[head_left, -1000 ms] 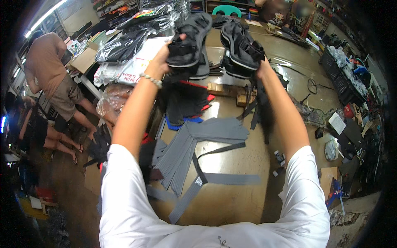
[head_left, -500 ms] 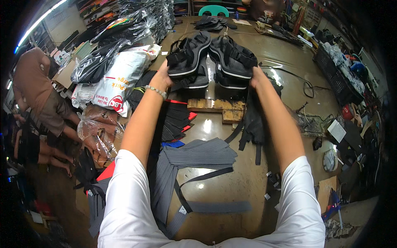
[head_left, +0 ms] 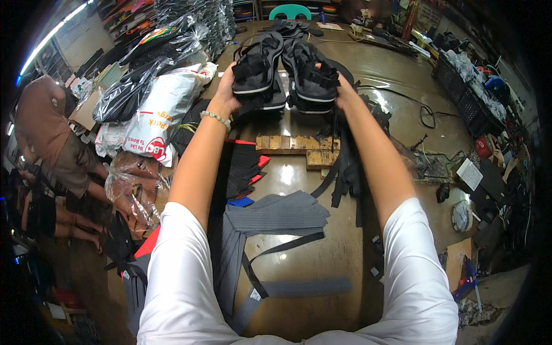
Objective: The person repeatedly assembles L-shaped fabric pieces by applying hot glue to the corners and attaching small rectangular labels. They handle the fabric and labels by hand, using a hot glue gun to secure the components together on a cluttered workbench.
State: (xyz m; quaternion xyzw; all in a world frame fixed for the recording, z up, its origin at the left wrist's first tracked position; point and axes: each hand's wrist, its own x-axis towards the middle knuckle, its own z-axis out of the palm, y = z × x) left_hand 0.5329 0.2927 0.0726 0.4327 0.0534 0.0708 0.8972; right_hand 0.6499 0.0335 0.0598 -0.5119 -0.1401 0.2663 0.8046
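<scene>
Both my arms reach out over the table toward its far part. My left hand [head_left: 226,96] is closed on the outer side of black strap sandals [head_left: 256,69], one above another, with pale lines along the sole edges. On the other side, my right hand [head_left: 347,94] grips more black sandals [head_left: 310,72], also stacked. The two stacks lean together at their far ends, and most of my fingers are behind them. Just nearer than the sandals lies a worn wooden block [head_left: 282,145]. Black straps [head_left: 348,178] lie beside it, below my right forearm.
Grey ribbed strips [head_left: 276,213] fan out on the near table [head_left: 305,253]. Plastic-wrapped packages [head_left: 155,115] pile up at left, where another person [head_left: 49,126] bends over. A dark crate [head_left: 468,98] and a black cable [head_left: 425,112] are at right. A green chair [head_left: 290,11] stands behind.
The right-hand sandals have swung inward and left, closer to the left-hand ones. Both hands have shifted slightly up the view and remain closed on the sandals.
</scene>
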